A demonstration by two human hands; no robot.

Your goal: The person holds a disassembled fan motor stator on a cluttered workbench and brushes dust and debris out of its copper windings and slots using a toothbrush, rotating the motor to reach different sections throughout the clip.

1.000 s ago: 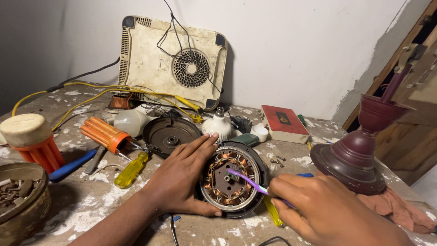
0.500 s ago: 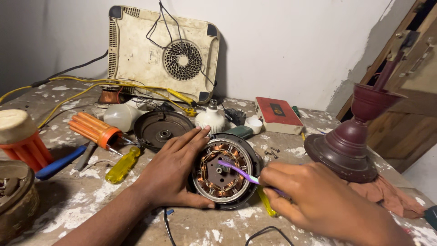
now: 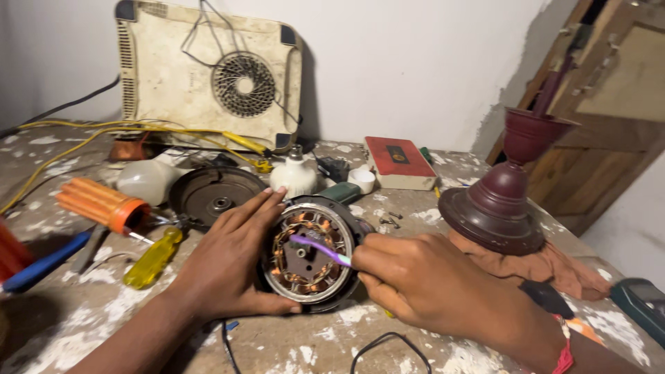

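Head view, the only one:
Worktop [image 3: 83, 325]: paint-spattered slab against a white wall, crowded with parts and tools.
Fan motor [image 3: 310, 254]: round stator with copper windings inside a metal ring, lying flat near the front edge, about midway along it.
Left hand [image 3: 225, 266]: fingers spread, palm laid on the motor's left side, thumb curled under its front rim, fingertips reaching past the back rim.
Right hand [image 3: 422, 280]: fingers pressed together, pinching the purple tool at the motor's right rim.
Purple tool [image 3: 320, 249]: thin stick, its tip over the motor's hub, slanting across the windings.
Dark round cover [image 3: 215, 194]: shallow dish just behind the left hand, touching nothing I can make out.
Yellow screwdriver [image 3: 152, 260]: clear handle, left of the left wrist.
Orange handle [image 3: 100, 203]: ribbed, lying toward the left edge.
Blue tool [image 3: 41, 266]: at the left edge, partly out of frame.
White bulb [image 3: 294, 174]: behind the motor, upright.
Cooktop [image 3: 208, 76]: cream flat casing with a round vent, leaning on the wall at the back edge, wires trailing over it.
Red box [image 3: 398, 161]: flat, toward the back right.
Maroon fan housing [image 3: 500, 201]: bell-shaped, standing near the right edge on an orange cloth [image 3: 554, 266].
Yellow cable [image 3: 104, 135]: looping along the back left.
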